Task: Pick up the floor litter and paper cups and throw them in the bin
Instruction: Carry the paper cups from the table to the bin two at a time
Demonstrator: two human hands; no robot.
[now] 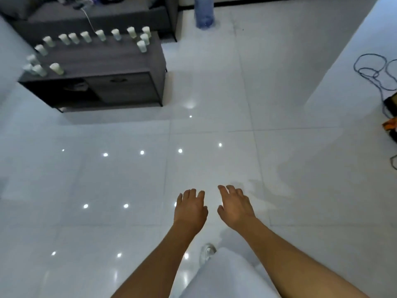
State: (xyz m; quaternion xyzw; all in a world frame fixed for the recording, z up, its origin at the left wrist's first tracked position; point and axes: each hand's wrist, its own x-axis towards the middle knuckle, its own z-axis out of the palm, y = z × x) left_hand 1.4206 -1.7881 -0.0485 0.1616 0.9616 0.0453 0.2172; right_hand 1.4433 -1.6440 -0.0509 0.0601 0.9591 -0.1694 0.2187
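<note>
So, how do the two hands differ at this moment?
The left hand keeps its fingers close together; the right hand spreads them wider. The right hand reaches slightly farther forward than the left. Both are palm-down, relaxed, and hold nothing above the tiled floor.

Floor (214, 130) is seen as glossy white tile, smooth, with light spots mirrored. Desk (111, 59) is finished in matt dark wood grain. Paper cups (86, 37) are shown matt, pale. Sofa (96, 14) is covered in grey cloth. Water bottle (204, 11) is translucent blue plastic.
</note>
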